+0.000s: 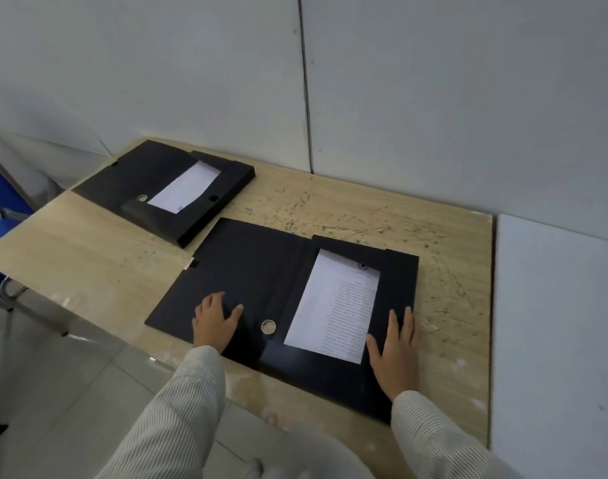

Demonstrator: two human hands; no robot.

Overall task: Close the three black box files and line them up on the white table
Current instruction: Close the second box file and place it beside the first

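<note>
Black near file (261, 278) lies open on the wood-grain surface (98, 267), cover flap spread flat to the left, tray to the right; tray holds a white printed sheet (333, 305), text too small to read; a round finger hole (268, 327) sits in the spine panel just left of the sheet. Far file (140, 178) lies at the back left corner, well apart from the near one, also open; a white sheet (185, 191) lies in its tray. Only two files in view. White table (554, 323) adjoins the surface on the right; neither file is on it.

Left hand (214, 321) rests palm down on the near file's cover flap, fingers spread, gripping nothing; right hand (395, 350) lies flat, fingers extended, on the tray's right wall just beside the sheet, likewise grasping nothing. Both sleeves (178, 409) are pale with fine stripes.
</note>
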